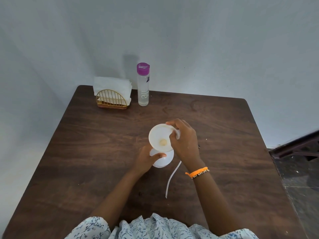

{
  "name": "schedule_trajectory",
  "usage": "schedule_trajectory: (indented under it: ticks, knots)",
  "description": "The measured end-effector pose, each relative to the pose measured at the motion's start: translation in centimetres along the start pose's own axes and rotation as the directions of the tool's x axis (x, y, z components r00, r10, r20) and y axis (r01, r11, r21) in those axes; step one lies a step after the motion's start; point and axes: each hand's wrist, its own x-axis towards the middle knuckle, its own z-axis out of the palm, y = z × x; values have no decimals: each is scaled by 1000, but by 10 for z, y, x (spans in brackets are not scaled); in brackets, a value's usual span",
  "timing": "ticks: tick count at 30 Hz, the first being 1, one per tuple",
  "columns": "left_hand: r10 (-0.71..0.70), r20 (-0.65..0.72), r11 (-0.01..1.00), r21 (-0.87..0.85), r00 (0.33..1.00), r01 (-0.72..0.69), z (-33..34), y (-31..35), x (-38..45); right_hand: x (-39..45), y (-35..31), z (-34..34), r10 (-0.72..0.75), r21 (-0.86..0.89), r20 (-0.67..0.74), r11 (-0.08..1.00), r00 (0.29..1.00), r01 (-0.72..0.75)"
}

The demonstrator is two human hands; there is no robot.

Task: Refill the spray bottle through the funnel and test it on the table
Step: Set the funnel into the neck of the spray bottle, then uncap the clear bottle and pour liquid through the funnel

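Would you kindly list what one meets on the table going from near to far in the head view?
Dip tube → spray bottle held by the left hand → funnel gripped by the right hand → water bottle, with the napkin holder beside it at the back edge.

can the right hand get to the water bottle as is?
Probably not yet. The right hand grips the funnel over the spray bottle, so it isn't free. The table between it and the water bottle looks bare; nothing blocks the way.
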Motion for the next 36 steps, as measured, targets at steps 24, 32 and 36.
schedule_trajectory:
  ticks: [24,32,36]
  knots:
    - [-128,-295,980,-184,947,75,-83,66,102,159,20,58,108,152,393,972,913,-180]
    - [-163,-334,975,-198,928,100,-98,67,151,226,15,123,27,269,344,955,939,-125]
    - [-157,-335,979,-180,929,100,-100,66,156,230,8,130,38,255,231,962,972,-99]
